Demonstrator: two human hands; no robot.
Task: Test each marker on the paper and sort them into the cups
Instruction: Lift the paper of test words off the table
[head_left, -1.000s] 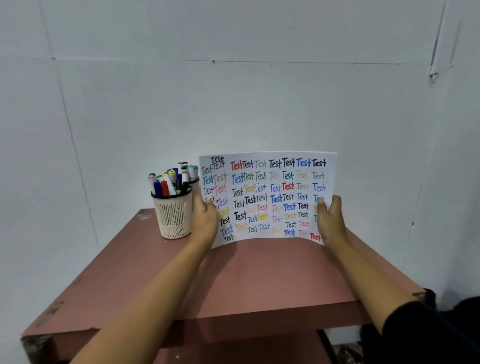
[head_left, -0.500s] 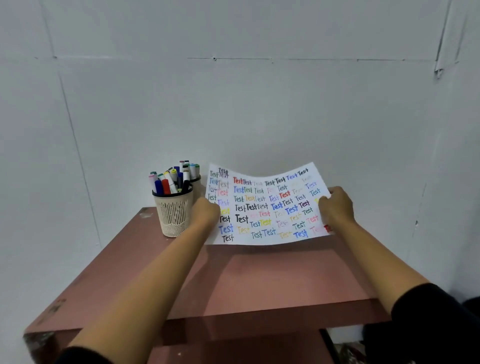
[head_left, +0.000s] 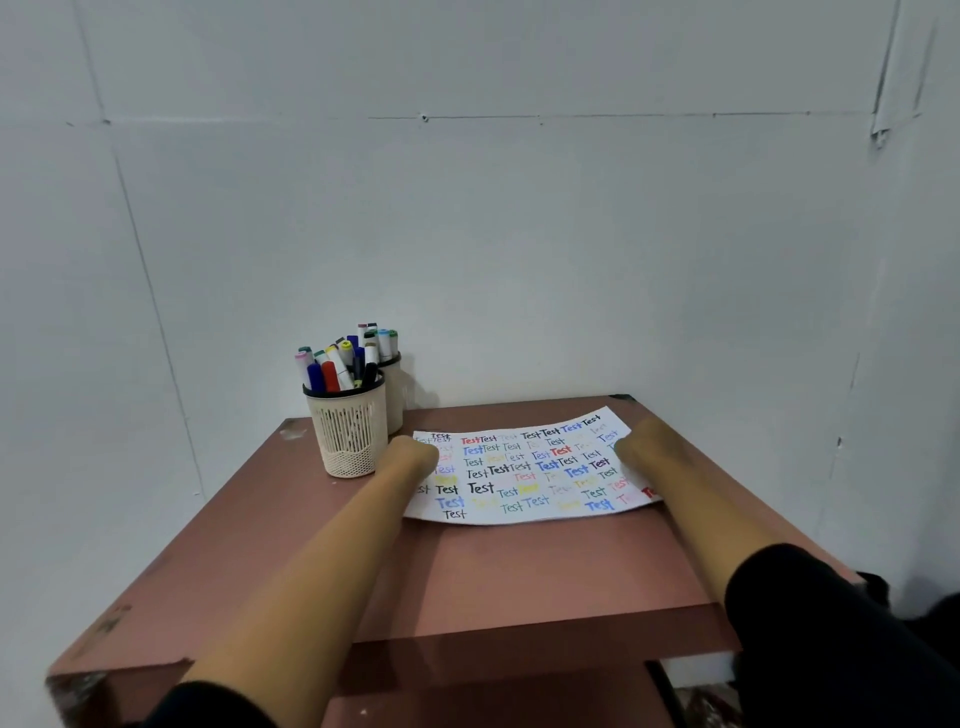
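- Left hand (head_left: 415, 460) rests on the paper's (head_left: 524, 467) left edge, right hand (head_left: 641, 448) on its right edge. The fingers are hidden, so I cannot tell whether they grip or press flat.
- The paper lies on the table (head_left: 493, 571), long axis left to right, tops of the lettering toward the wall (head_left: 519, 234).
- Just left of the paper stands the front cup (head_left: 347, 436), with the back cup (head_left: 396, 395) behind it. Both hold markers (head_left: 332, 371) upright.

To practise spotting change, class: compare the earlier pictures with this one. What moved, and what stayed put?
The paper, held upright a second ago, tipped back and now lies on the table. The left hand and right hand came down with it, at its side edges; whether they still grip is unclear. Both cups of markers stayed put.
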